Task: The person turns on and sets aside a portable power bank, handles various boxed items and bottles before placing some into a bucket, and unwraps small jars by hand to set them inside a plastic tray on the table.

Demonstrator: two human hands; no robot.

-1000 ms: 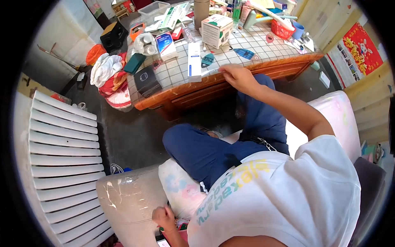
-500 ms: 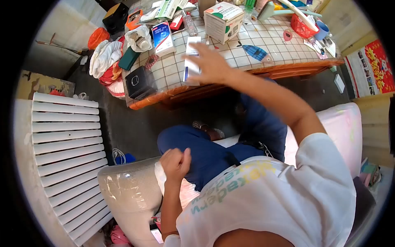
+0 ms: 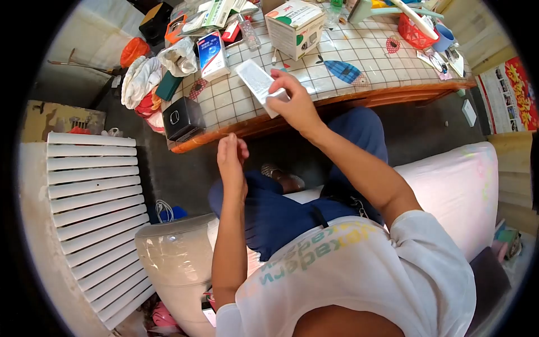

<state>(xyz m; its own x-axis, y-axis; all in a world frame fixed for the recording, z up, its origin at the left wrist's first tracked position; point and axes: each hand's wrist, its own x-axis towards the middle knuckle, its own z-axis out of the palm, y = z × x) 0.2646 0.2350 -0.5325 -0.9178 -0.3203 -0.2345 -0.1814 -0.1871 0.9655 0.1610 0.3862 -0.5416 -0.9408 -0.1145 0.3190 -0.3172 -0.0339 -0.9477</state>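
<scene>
My right hand [image 3: 297,106] grips a slim white box [image 3: 258,82] by its near right end, thumb and fingers on its edges. The box is tilted at the front edge of the table, its printed face too pale to read. My left hand [image 3: 231,160] is raised in front of the table edge, apart from the box. Its fingers point up, some partly curled, and nothing shows in them. Nearby on the table stand a blue-and-white box [image 3: 213,56], a larger white-and-green carton [image 3: 296,31] and a black box [image 3: 183,119].
The table [image 3: 359,56] has a checked cover and several things along its back. A red basket [image 3: 415,31] and a blue cup [image 3: 443,38] stand at the right. White slats [image 3: 95,185] lie to the left. My legs are below the table edge.
My right hand has taken hold of the white box and tilted it, lifting its near end. My left hand has risen from my lap towards the table edge, its fingers uncurling.
</scene>
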